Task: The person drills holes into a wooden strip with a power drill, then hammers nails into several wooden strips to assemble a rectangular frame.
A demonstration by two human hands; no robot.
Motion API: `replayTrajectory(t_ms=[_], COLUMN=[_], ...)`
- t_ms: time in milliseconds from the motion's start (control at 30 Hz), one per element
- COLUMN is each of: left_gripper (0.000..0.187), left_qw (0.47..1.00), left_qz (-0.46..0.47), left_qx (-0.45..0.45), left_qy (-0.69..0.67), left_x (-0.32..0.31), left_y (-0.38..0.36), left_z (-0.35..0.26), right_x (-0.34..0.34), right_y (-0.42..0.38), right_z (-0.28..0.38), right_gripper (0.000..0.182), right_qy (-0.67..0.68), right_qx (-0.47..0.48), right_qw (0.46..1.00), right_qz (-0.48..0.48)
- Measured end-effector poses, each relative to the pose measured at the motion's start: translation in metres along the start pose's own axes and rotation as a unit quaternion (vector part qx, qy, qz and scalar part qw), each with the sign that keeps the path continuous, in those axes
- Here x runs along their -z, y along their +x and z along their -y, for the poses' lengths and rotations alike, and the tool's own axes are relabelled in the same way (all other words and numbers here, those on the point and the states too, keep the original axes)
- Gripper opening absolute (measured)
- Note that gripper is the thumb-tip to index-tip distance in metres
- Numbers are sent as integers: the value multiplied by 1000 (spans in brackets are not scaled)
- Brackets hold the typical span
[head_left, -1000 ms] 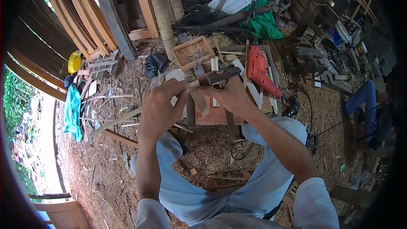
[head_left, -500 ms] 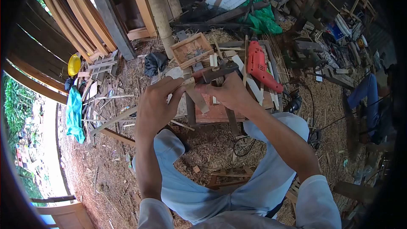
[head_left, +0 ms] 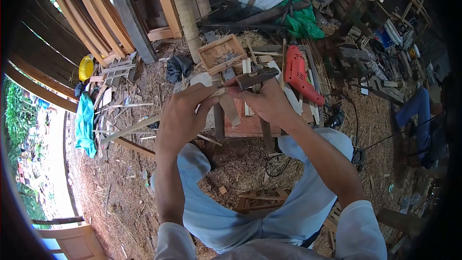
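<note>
My left hand [head_left: 180,115] is closed around a thin wooden strip [head_left: 132,129], which runs out behind it to the lower left. Its fingertips meet those of my right hand [head_left: 269,103] over the low work surface. A hammer is gripped in my right hand, its dark head [head_left: 259,78] lying sideways above the fingers and its handle [head_left: 265,135] pointing down below them. Just under the touching fingertips, a short flat piece of wood [head_left: 230,110] slants downward. What the fingertips pinch between them is too small to make out.
A red power drill [head_left: 302,74] lies on the right of the wooden work surface [head_left: 250,129], beside loose strips. Behind it, a wooden box [head_left: 209,58] holds nails. A black plastic bag [head_left: 178,69] sits to the left. Shavings cover the ground, and a person's leg [head_left: 419,120] shows at far right.
The whole view has shifted slightly. Both hands keep their hold, and the hammer head has tipped slightly between the fingers.
</note>
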State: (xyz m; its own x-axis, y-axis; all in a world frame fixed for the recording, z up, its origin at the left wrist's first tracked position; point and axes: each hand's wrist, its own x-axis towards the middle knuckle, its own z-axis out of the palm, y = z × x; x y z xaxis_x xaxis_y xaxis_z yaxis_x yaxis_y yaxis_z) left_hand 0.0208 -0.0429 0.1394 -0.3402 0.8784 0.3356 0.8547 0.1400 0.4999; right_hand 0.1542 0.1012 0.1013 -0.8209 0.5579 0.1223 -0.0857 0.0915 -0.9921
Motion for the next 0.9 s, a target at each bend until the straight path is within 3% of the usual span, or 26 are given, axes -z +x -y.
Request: replayTrajectory(t_ms=[167,367,567,633,767,900], left_gripper=[15,16,16,15,13,13], left_qw=[999,999,998,996,999,999], left_qz=[-10,-11,-30,-51,8,-6], left_qx=[-19,-35,-43,-56,-21,-38], left_qy=[-26,-35,-44,-48,-25,-23], left_x=[-2,-4,-8,-7,0,-2], left_y=[-1,0,0,2,2,3], left_z=[2,3,5,3,-5,-3], right_x=[1,2,4,1,0,6], right_y=[0,1,-1,1,1,-4], right_z=[0,-6,3,-7,-9,12], right_gripper=[21,24,26,22,24,22], right_qy=[12,3,-50,-40,-25,-71], right_qx=[-40,42,-34,56,78,-1], right_qw=[999,999,998,998,997,997], right_qz=[15,5,11,8,-4,16])
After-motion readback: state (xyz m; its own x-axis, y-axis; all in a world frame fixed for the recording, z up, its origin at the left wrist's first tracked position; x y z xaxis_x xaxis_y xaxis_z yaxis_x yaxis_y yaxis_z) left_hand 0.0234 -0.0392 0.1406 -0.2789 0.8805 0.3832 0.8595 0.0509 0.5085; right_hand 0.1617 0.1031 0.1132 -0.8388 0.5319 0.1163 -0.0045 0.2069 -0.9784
